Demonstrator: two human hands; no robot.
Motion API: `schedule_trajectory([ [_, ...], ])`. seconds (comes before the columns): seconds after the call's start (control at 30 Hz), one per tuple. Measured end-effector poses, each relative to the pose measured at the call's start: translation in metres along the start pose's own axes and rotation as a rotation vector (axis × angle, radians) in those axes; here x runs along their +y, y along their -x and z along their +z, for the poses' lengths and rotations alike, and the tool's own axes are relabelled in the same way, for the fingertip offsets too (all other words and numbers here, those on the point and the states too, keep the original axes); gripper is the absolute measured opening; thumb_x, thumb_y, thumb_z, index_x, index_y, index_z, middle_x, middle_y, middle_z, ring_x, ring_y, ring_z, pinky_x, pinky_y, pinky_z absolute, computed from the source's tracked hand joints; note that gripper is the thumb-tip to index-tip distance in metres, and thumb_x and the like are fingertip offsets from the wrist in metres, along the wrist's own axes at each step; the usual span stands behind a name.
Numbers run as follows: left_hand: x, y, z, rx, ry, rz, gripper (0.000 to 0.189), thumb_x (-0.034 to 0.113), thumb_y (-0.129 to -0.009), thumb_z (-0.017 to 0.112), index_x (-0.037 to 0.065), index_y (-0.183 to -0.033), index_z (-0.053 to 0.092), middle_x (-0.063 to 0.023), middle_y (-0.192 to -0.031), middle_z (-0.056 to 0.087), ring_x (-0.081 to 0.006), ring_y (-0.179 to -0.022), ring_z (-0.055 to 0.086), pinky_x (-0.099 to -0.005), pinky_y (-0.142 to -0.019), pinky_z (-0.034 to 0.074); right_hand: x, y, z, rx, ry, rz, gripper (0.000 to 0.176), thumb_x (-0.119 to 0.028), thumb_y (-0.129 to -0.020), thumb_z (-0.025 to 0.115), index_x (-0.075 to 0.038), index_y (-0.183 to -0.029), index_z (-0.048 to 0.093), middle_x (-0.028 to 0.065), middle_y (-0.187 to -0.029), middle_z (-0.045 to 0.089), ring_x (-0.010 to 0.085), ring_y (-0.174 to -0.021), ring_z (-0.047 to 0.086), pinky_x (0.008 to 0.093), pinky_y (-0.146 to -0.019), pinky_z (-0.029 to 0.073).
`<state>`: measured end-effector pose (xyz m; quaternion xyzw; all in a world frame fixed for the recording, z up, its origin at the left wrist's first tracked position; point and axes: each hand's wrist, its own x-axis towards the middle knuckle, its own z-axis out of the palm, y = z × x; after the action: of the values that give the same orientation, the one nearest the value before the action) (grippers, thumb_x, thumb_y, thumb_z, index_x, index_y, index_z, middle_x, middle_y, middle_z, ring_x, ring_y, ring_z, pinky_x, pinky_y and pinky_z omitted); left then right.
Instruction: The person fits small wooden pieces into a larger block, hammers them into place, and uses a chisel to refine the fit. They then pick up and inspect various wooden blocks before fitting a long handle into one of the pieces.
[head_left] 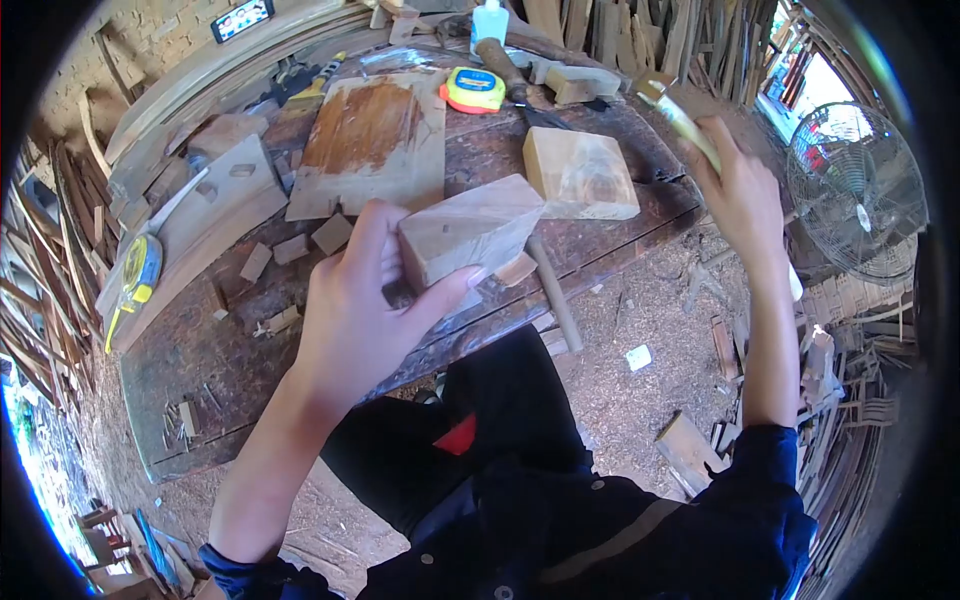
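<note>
My left hand [355, 295] is closed around a wooden block [470, 230], holding it above the front of the workbench. The thumb presses on its near side. Out to the right, my right hand [740, 190] is closed on a brush [688, 128] with a pale handle, its head pointing up and left towards the bench. A second wooden block [580, 172] rests on the bench just beyond the held one. Below the held block, a wooden handle [553, 292] juts over the bench's front edge; its other end is hidden.
The dark workbench [230, 370] carries a stained board [370, 140], a bright tape measure [474, 90], another tape measure [142, 265], a bottle [489, 25] and several wood offcuts. A phone [242, 18] stands at the back. A wire fan [855, 190] is at right, above shavings and scrap.
</note>
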<state>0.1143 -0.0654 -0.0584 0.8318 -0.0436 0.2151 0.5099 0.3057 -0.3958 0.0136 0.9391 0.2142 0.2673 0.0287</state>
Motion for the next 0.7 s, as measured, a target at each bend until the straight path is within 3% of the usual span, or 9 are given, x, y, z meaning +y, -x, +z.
schedule_trajectory([
  [0.17,0.020,0.001,-0.003,0.015,-0.158,-0.068,0.048,0.016,-0.086,0.088,-0.001,-0.117,0.055,-0.0194,-0.102,0.077,-0.0231,-0.099,0.078,-0.0339,-0.083,0.062,-0.019,0.012,0.028,0.067,-0.027,0.089,0.029,-0.039,-0.103,0.063,-0.014,-0.118,0.061,0.0140,-0.099,0.072,0.0364,-0.077,0.075,0.0515,-0.064,0.059],
  [0.27,0.018,0.000,0.000,0.019,-0.154,-0.038,0.046,0.012,-0.086,0.087,-0.001,-0.118,0.056,-0.0183,-0.103,0.077,-0.0223,-0.098,0.077,-0.0335,-0.084,0.060,-0.035,0.015,0.042,0.080,-0.141,0.107,0.029,-0.025,-0.095,0.072,-0.019,-0.122,0.065,0.0121,-0.106,0.068,0.0392,-0.089,0.072,0.0512,-0.076,0.058],
  [0.33,0.018,-0.001,0.002,0.018,-0.164,-0.018,0.045,0.009,-0.086,0.087,-0.001,-0.118,0.057,-0.0177,-0.104,0.077,-0.0221,-0.097,0.077,-0.0336,-0.084,0.059,-0.039,0.016,0.046,0.145,-0.150,-0.037,0.030,-0.018,-0.094,0.070,-0.008,-0.122,0.063,0.0147,-0.103,0.067,0.0348,-0.098,0.070,0.0465,-0.084,0.056],
  [0.4,0.020,-0.001,0.000,0.015,-0.214,-0.005,0.045,0.007,-0.085,0.086,-0.001,-0.119,0.058,-0.0171,-0.103,0.077,-0.0222,-0.096,0.077,-0.0340,-0.085,0.059,-0.054,0.018,0.036,0.276,-0.205,0.022,0.024,-0.018,-0.096,0.068,-0.007,-0.116,0.063,0.0176,-0.105,0.066,0.0369,-0.101,0.069,0.0473,-0.085,0.054],
  [0.5,0.019,0.001,0.000,-0.004,-0.159,-0.074,0.046,0.008,-0.088,0.084,-0.001,-0.123,0.056,-0.0144,-0.105,0.072,-0.0165,-0.092,0.068,-0.0326,-0.081,0.055,-0.079,0.029,0.000,0.314,-0.374,0.003,0.018,-0.022,-0.097,0.068,-0.007,-0.105,0.062,0.0155,-0.095,0.066,0.0360,-0.090,0.070,0.0467,-0.075,0.054],
  [0.57,0.020,0.000,0.000,0.009,-0.184,-0.051,0.046,0.008,-0.086,0.086,-0.001,-0.121,0.057,-0.0164,-0.103,0.075,-0.0210,-0.095,0.074,-0.0340,-0.084,0.058,-0.093,0.044,-0.015,0.149,-0.645,-0.214,0.021,-0.028,-0.098,0.069,-0.009,-0.098,0.061,0.0106,-0.082,0.064,0.0324,-0.074,0.070,0.0434,-0.063,0.054],
  [0.6,0.020,-0.001,0.000,0.014,-0.198,-0.041,0.046,0.008,-0.085,0.087,-0.001,-0.120,0.058,-0.0174,-0.103,0.077,-0.0233,-0.096,0.077,-0.0347,-0.085,0.059,-0.103,0.052,-0.015,0.205,-0.670,-0.342,0.028,-0.035,-0.098,0.070,-0.009,-0.093,0.061,0.0074,-0.074,0.062,0.0298,-0.062,0.068,0.0408,-0.053,0.052],
  [0.67,0.018,-0.001,0.001,0.017,-0.192,-0.012,0.047,0.010,-0.085,0.087,-0.001,-0.120,0.058,-0.0175,-0.101,0.077,-0.0238,-0.095,0.077,-0.0354,-0.084,0.059,-0.116,0.072,-0.038,-0.140,-0.487,-0.399,0.035,-0.039,-0.098,0.069,-0.006,-0.099,0.059,0.0092,-0.077,0.063,0.0309,-0.062,0.069,0.0415,-0.052,0.053],
  [0.7,0.017,-0.001,0.000,0.023,-0.193,-0.001,0.048,0.010,-0.085,0.088,-0.001,-0.120,0.057,-0.0176,-0.100,0.077,-0.0241,-0.094,0.078,-0.0357,-0.084,0.059,-0.120,0.079,-0.039,-0.145,-0.482,-0.369,0.036,-0.039,-0.098,0.070,-0.006,-0.102,0.057,0.0094,-0.078,0.063,0.0314,-0.062,0.070,0.0420,-0.052,0.053],
])
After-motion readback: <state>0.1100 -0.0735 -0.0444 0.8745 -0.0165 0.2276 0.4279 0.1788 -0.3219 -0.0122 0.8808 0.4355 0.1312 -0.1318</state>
